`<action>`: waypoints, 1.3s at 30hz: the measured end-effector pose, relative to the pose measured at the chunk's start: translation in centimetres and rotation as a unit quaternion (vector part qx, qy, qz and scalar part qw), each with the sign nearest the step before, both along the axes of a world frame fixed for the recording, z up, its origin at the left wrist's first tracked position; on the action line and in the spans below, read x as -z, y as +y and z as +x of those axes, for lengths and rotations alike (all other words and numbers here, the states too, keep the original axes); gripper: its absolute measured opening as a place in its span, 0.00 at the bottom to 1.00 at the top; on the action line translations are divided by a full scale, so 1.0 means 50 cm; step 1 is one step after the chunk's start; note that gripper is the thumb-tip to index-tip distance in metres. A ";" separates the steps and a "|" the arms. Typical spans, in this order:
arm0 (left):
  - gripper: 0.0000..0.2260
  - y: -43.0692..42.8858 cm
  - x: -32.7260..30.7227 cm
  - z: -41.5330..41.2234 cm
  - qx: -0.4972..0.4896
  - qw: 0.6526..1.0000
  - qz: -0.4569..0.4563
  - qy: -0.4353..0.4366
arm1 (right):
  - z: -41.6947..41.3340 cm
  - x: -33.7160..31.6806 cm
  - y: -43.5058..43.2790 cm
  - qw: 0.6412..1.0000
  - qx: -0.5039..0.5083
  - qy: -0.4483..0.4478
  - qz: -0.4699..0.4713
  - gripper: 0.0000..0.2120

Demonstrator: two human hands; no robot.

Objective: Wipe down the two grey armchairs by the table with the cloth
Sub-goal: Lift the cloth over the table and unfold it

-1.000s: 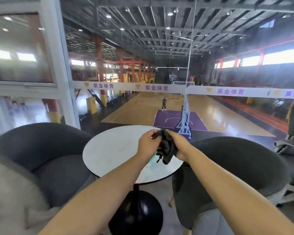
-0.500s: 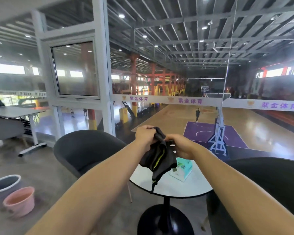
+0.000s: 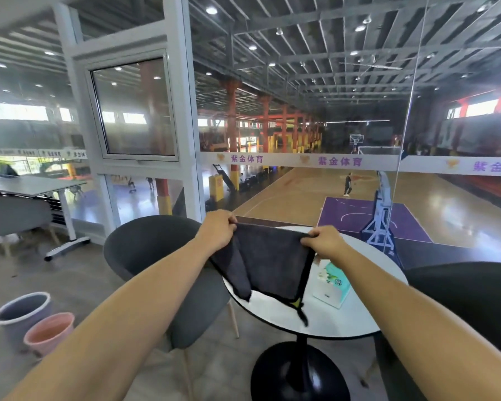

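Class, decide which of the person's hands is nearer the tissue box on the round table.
Right. The right hand grips a cloth corner close above the tissue box; the left hand grips the other corner, farther off, toward the left armchair.

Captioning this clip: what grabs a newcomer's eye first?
The dark cloth stands out at centre, held stretched between the left hand and right hand above the round white table. The left armchair and right armchair flank the table. A basketball court lies beyond the glass.
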State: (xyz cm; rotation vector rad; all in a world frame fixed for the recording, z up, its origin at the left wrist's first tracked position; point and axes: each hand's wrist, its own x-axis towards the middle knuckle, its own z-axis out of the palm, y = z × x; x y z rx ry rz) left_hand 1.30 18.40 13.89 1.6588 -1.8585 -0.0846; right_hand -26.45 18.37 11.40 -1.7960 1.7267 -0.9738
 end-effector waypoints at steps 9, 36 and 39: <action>0.20 0.003 0.151 0.072 -0.047 0.985 0.136 -0.095 | 0.028 -0.055 -0.037 0.998 -0.031 0.058 -0.009 0.07; 0.06 0.014 0.089 -0.097 -0.004 0.757 0.251 0.603 | 0.141 0.014 0.046 0.957 -0.208 -0.165 0.119 0.20; 0.09 0.025 0.091 -0.083 0.022 0.756 0.268 0.597 | 0.142 0.022 0.049 0.979 -0.188 -0.072 0.044 0.07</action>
